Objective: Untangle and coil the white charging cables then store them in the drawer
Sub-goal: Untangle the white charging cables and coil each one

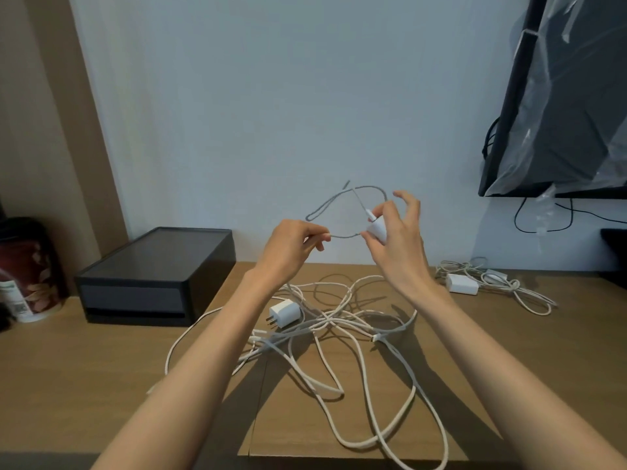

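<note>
Above the wooden desk [101, 368], the left hand [291, 247] pinches a raised white cable [344, 236]; the right hand [400, 239] grips its charger brick [377, 228]. Step: untangling. The main tangle [325, 322] lies below, right of the closed black drawer box [152, 276]. Next: free this strand, then coil.

Free tabletop [84, 368] before drawer box [152, 283]; tangled cables [339, 323] (plus charger [285, 313]) mid-table.

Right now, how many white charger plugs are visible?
3: held plug in the right hand; second plug in the tangle; third plug beside the far-right bundle. Others may be hidden.
</note>
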### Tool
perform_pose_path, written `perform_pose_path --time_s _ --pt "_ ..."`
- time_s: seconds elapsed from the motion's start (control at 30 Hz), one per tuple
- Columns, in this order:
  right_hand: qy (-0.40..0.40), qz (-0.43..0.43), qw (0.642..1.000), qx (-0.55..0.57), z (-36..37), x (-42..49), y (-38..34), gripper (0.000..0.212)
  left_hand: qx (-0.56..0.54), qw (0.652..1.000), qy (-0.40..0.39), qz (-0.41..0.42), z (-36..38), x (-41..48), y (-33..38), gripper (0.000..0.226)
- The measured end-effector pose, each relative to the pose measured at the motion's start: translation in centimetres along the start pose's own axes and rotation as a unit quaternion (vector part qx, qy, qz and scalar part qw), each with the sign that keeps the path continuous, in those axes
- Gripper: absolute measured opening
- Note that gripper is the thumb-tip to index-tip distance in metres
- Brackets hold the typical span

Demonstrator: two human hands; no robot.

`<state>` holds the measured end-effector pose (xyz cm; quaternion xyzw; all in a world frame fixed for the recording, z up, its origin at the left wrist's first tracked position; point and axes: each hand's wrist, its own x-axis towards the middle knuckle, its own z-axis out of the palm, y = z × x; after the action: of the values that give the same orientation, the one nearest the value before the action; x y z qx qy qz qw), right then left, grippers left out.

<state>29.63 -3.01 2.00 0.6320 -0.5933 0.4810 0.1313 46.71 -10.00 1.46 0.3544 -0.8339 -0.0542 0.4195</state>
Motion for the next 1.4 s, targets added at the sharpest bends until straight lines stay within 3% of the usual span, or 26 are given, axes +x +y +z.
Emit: perform_pose_path --time_s 0.13,0.3,0.6,0.8,0.93,1.03,1.17,1.4 --pt "-0.123 0.024 0.991 0.042 0.6 -0.2 -0.2 0.022 -0.025 0.999 -0.017 0.026 0.1 0.2 0.5 0.020" --pt "-0.158 0.037 0.984 0.075 1.4 -0.4 0.1 0.018 -0.037 0.998 -0.035 0.031 -0.3 0.2 0.7 0.017" --pt "-0.009 0.167 0.955 0.244 0.3 1.4 1.5 0.020 -0.160 0.980 -0.030 -0.117 0.7 -2.2 -4.1 0.028" --pt "0.045 0.258 0.939 0.224 -0.1 1.3 3.8 0.023 -0.160 0.972 -0.048 -0.165 0.4 -2.8 -7.2 0.030" --pt "-0.020 0.213 0.969 0.123 0.4 0.6 4.1 0.021 -0.112 0.988 0.039 -0.100 -0.4 -0.3 -4.7 0.028" --pt "-0.059 0.164 0.978 0.116 0.3 0.7 2.9 0.023 -0.014 1.000 0.025 0.002 -1.0 2.0 -2.8 0.026" --pt "-0.065 0.130 0.972 0.184 -0.2 1.6 0.6 0.024 0.028 0.995 -0.009 0.097 -0.6 3.6 -0.5 0.024" --pt "-0.067 0.129 0.974 0.174 -0.2 2.0 0.4 0.022 0.019 0.993 -0.032 0.112 -0.1 3.2 0.9 0.026"
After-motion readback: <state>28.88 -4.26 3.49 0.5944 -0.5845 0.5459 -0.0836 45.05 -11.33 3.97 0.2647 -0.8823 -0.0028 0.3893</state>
